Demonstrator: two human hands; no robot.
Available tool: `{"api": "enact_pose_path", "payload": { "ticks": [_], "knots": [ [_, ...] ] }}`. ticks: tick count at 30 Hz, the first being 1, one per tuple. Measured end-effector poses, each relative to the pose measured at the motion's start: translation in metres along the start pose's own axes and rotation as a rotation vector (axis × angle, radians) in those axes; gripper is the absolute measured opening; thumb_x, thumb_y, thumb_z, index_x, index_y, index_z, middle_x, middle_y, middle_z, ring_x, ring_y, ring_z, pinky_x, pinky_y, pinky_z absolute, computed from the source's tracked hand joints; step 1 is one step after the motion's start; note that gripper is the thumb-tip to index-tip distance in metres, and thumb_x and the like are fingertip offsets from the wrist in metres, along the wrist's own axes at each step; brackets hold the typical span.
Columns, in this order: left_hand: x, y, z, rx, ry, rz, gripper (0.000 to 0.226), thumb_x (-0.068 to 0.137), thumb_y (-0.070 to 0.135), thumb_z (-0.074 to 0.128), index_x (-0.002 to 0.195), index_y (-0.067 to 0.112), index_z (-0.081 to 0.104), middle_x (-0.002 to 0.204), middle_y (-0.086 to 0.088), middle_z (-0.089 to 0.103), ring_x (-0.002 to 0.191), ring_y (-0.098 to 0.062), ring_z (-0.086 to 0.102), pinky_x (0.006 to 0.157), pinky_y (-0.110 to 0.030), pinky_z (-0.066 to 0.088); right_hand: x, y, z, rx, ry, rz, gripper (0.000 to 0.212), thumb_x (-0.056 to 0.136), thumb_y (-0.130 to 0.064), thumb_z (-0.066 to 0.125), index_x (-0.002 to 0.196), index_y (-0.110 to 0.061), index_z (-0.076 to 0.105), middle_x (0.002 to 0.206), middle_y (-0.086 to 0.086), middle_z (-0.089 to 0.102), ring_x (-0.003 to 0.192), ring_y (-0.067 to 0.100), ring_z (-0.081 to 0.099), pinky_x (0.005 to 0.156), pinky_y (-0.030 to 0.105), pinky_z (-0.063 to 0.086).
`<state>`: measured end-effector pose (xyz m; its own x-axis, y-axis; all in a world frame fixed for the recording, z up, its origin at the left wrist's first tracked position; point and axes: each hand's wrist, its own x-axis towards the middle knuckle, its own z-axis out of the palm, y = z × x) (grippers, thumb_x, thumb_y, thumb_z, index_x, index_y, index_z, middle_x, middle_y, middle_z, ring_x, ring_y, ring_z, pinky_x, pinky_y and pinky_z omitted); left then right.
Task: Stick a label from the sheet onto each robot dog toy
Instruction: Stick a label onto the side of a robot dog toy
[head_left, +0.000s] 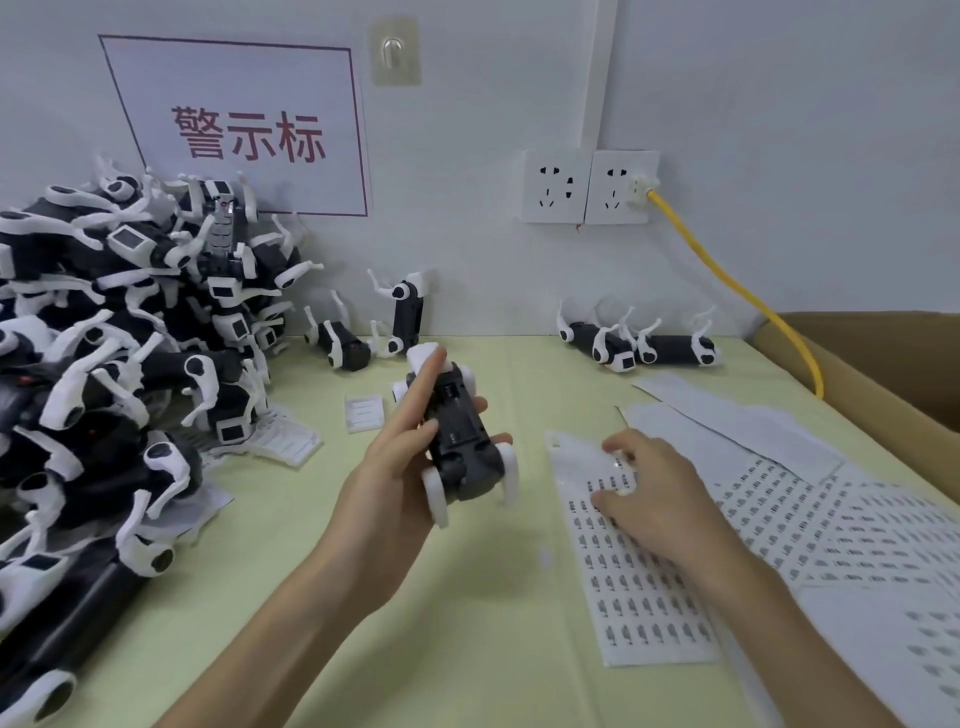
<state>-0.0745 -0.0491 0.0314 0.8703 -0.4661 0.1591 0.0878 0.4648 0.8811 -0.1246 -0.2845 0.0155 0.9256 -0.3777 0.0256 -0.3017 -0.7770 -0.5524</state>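
Observation:
My left hand (400, 457) holds a black robot dog toy (462, 441) with white legs above the table, its underside turned up, fingers wrapped round its body. My right hand (654, 488) rests on the label sheet (639, 587), fingertips curled at a label near the sheet's top rows; whether a label is pinched I cannot tell. A big pile of robot dog toys (119, 374) fills the left side. Two more toys (644, 345) lie at the back right by the wall, and two toys (374, 332) stand or lie at the back centre.
More label sheets (857, 535) and bare backing papers (727, 421) spread to the right. A cardboard box (883, 358) sits at the far right. A yellow cable (737, 291) runs from the wall socket (618, 187). A small clear tray (364, 411) lies on the yellow-green table (467, 623).

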Motion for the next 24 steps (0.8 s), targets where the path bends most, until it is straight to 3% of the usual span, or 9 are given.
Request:
{"api": "enact_pose_path", "payload": {
  "ticks": [3, 5, 8, 10, 12, 15, 18, 22, 24],
  "knots": [
    [-0.001, -0.003, 0.004, 0.018, -0.064, 0.047, 0.047, 0.101, 0.01, 0.048, 0.136, 0.037, 0.067, 0.145, 0.001, 0.062, 0.129, -0.035, 0.063, 0.102, -0.048, 0.055, -0.008, -0.012, 0.0, -0.074, 0.217, -0.147, 0.055, 0.091, -0.023, 0.072, 0.141, -0.028, 0.049, 0.143, -0.009, 0.046, 0.129, 0.014, 0.047, 0.108, 0.035, 0.037],
    [-0.002, -0.006, 0.006, 0.115, -0.038, 0.103, 0.039, 0.097, 0.014, 0.06, 0.129, 0.033, 0.072, 0.136, -0.002, 0.069, 0.119, -0.036, 0.069, 0.097, -0.049, 0.058, -0.015, -0.026, -0.004, 0.325, 0.331, -0.32, 0.039, 0.091, -0.019, 0.074, 0.128, -0.029, 0.063, 0.129, -0.018, 0.06, 0.117, 0.005, 0.059, 0.099, 0.028, 0.049],
    [-0.005, -0.01, 0.01, 0.243, 0.048, 0.157, 0.023, 0.088, 0.021, 0.064, 0.101, 0.027, 0.082, 0.107, -0.015, 0.073, 0.093, -0.04, 0.066, 0.082, -0.058, 0.049, -0.027, -0.047, -0.002, 0.773, 0.092, -0.46, 0.033, 0.09, -0.023, 0.074, 0.122, -0.032, 0.068, 0.121, -0.018, 0.069, 0.105, 0.006, 0.069, 0.084, 0.024, 0.057],
    [-0.007, -0.014, 0.012, 0.241, 0.089, 0.161, 0.015, 0.087, 0.02, 0.065, 0.088, 0.023, 0.08, 0.093, -0.036, 0.064, 0.078, -0.064, 0.053, 0.072, -0.074, 0.044, -0.035, -0.054, 0.008, 0.781, 0.0, -0.526, 0.044, 0.089, -0.025, 0.071, 0.132, -0.033, 0.064, 0.125, -0.016, 0.067, 0.11, 0.01, 0.067, 0.084, 0.024, 0.057],
    [-0.009, -0.018, 0.013, 0.219, 0.087, 0.159, 0.01, 0.092, 0.023, 0.062, 0.089, 0.021, 0.072, 0.09, -0.041, 0.058, 0.085, -0.076, 0.05, 0.078, -0.081, 0.042, -0.039, -0.057, 0.019, 0.715, 0.041, -0.554, 0.051, 0.092, -0.023, 0.069, 0.139, -0.038, 0.057, 0.124, -0.021, 0.066, 0.113, 0.011, 0.065, 0.084, 0.02, 0.054],
    [-0.011, -0.022, 0.013, 0.171, 0.075, 0.149, 0.01, 0.099, 0.028, 0.053, 0.093, 0.022, 0.057, 0.093, -0.038, 0.058, 0.089, -0.069, 0.055, 0.082, -0.06, 0.046, -0.042, -0.058, 0.028, 0.676, 0.13, -0.555, 0.05, 0.092, -0.027, 0.063, 0.139, -0.044, 0.054, 0.12, -0.031, 0.067, 0.112, 0.007, 0.065, 0.086, 0.017, 0.051],
    [-0.012, -0.025, 0.014, 0.138, 0.085, 0.161, 0.014, 0.098, 0.025, 0.054, 0.091, 0.021, 0.042, 0.1, -0.029, 0.057, 0.083, -0.063, 0.048, 0.081, -0.058, 0.038, -0.043, -0.059, 0.031, 0.7, 0.23, -0.568, 0.042, 0.093, -0.021, 0.064, 0.133, -0.031, 0.064, 0.126, -0.027, 0.067, 0.118, -0.001, 0.063, 0.098, 0.017, 0.048],
    [-0.012, -0.029, 0.017, 0.173, 0.184, 0.206, 0.028, 0.093, 0.025, 0.06, 0.082, 0.024, 0.034, 0.092, -0.019, 0.056, 0.074, -0.041, 0.043, 0.065, -0.043, 0.038, -0.046, -0.058, 0.038, 0.796, 0.263, -0.502, 0.03, 0.093, -0.008, 0.072, 0.115, -0.027, 0.076, 0.123, -0.022, 0.07, 0.117, -0.003, 0.064, 0.1, 0.023, 0.052],
    [-0.013, -0.028, 0.017, 0.187, 0.204, 0.211, 0.032, 0.093, 0.024, 0.061, 0.08, 0.024, 0.032, 0.093, -0.027, 0.058, 0.074, -0.045, 0.048, 0.055, -0.033, 0.035, -0.049, -0.06, 0.04, 0.793, 0.24, -0.471, 0.04, 0.094, -0.01, 0.071, 0.126, -0.035, 0.068, 0.124, -0.026, 0.068, 0.118, -0.003, 0.064, 0.102, 0.024, 0.05]
  ]
}}
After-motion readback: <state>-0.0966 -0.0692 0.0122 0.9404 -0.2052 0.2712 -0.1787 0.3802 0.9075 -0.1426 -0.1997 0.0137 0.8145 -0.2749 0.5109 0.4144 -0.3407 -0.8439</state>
